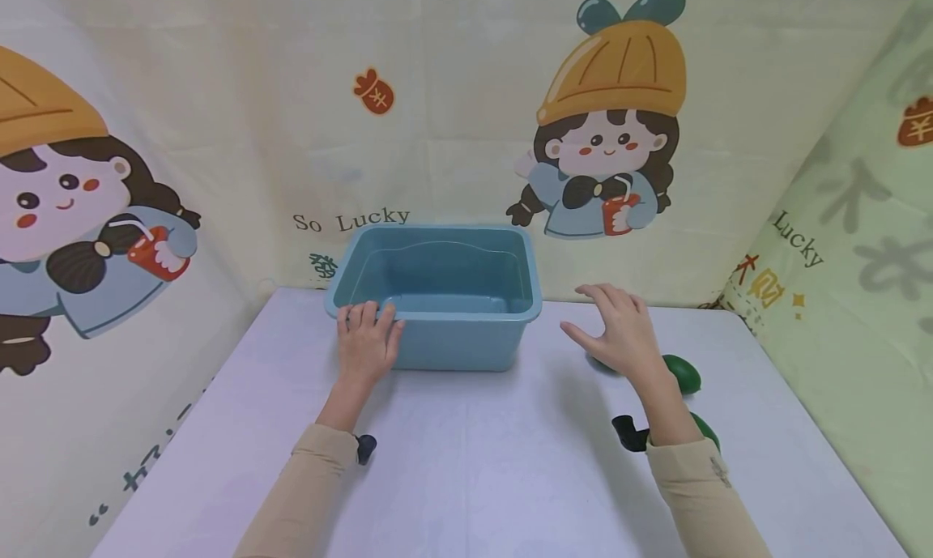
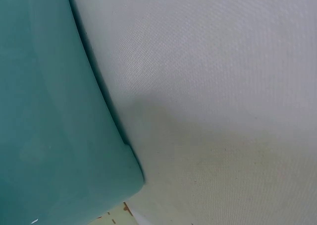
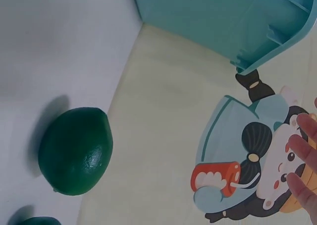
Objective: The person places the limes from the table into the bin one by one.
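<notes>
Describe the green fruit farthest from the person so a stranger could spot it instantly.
Start at the blue plastic bin at the back of the white table. Look to its right, past the right hand: the dark green lime lies there. Its twin sits nearer the person, mostly hidden behind the forearm.

"So Lucky" on the back curtain (image 1: 351, 221) at 10 o'clock of the tub (image 1: 437, 299), "Lucky" on the green curtain (image 1: 798, 238) at 3 o'clock

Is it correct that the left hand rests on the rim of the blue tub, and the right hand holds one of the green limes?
Not quite. The left hand does rest on the rim of the blue tub, but the right hand holds nothing: its fingers are spread open above the table. The head view shows the green limes lying on the table beside it.
</notes>
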